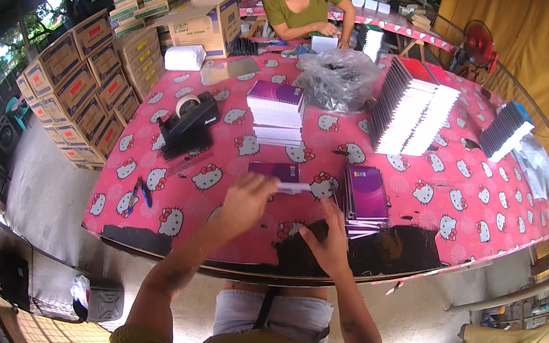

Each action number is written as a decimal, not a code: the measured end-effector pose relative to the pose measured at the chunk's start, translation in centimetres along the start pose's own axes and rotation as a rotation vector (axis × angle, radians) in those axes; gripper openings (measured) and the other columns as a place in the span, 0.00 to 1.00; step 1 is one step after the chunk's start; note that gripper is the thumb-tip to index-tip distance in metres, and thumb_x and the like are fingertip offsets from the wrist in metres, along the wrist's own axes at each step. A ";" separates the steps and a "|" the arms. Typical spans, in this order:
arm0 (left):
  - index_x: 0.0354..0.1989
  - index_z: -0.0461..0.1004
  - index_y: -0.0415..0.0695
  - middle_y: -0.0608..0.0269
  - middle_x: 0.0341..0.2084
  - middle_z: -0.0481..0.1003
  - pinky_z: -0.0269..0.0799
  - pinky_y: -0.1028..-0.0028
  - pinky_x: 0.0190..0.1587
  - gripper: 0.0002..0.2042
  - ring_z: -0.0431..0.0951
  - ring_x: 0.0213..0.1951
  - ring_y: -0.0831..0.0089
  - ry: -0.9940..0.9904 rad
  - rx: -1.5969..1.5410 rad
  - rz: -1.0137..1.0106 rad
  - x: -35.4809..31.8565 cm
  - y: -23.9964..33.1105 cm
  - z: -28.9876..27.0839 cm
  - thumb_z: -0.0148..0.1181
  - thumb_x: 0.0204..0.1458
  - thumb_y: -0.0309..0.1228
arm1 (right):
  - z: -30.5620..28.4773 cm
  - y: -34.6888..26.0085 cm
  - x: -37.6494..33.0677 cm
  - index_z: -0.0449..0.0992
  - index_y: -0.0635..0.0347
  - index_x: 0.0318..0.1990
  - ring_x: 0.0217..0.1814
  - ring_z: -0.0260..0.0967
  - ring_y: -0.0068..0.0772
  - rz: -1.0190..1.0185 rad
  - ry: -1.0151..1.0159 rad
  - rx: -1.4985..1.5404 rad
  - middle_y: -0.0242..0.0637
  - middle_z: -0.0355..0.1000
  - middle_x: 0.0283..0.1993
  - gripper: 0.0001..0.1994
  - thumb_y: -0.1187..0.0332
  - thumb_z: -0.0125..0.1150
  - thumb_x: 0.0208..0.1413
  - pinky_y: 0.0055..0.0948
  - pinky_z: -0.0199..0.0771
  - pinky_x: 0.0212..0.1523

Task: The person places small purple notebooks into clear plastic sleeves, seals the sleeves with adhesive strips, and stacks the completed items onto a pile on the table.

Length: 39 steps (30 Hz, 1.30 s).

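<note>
My left hand [246,203] is raised over the table's near edge and grips a thin white strip [292,187] that sticks out to the right. My right hand [331,241] hovers just right of it, fingers spread, holding nothing that I can see. Under the strip lies a purple notebook [276,170] flat on the pink patterned tablecloth [220,152]. To the right sits a fanned stack of purple notebooks [365,199]. A taller stack of purple-topped notebooks [275,113] stands further back.
A black tape dispenser [188,125] sits left of centre, pliers [141,190] near the left edge. A clear plastic bag [337,77] and tall notebook rows [410,107] stand behind. Cartons [86,88] pile up at left. Another person [300,7] works across the table.
</note>
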State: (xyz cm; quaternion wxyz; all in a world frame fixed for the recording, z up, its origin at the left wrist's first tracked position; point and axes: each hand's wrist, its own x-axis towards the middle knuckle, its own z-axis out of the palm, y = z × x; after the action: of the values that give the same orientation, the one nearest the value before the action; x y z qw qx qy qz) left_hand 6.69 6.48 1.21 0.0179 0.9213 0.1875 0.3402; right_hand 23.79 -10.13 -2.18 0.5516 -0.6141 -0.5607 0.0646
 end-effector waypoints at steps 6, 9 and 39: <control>0.48 0.75 0.43 0.53 0.41 0.72 0.70 0.58 0.47 0.14 0.74 0.44 0.55 -0.106 -0.228 0.022 -4.1 5.1 1.7 0.60 0.52 0.24 | 1.3 4.4 -3.7 0.68 0.60 0.58 0.54 0.68 0.28 0.311 -0.154 0.408 0.39 0.70 0.52 0.25 0.77 0.69 0.52 0.26 0.68 0.54; 0.51 0.74 0.46 0.51 0.49 0.68 0.70 0.61 0.50 0.18 0.73 0.47 0.55 0.076 -0.334 -0.126 -5.1 6.3 1.5 0.61 0.50 0.22 | 2.1 2.8 -4.2 0.70 0.60 0.51 0.46 0.68 0.22 0.317 -0.021 0.438 0.34 0.72 0.45 0.18 0.79 0.67 0.53 0.23 0.68 0.48; 0.53 0.75 0.42 0.48 0.46 0.74 0.68 0.56 0.52 0.17 0.73 0.48 0.48 0.212 0.131 -0.543 -8.0 -14.8 -2.2 0.61 0.56 0.34 | 2.0 1.9 -4.0 0.79 0.65 0.49 0.43 0.72 0.20 0.281 -0.241 0.463 0.34 0.79 0.42 0.11 0.74 0.64 0.58 0.22 0.71 0.46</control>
State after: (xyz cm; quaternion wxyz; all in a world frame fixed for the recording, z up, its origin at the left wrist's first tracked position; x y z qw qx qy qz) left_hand -5.22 17.11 -4.45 0.0291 0.7961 0.4493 0.4044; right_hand 22.11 -11.56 -6.53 0.5921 -0.5317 -0.5018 0.3390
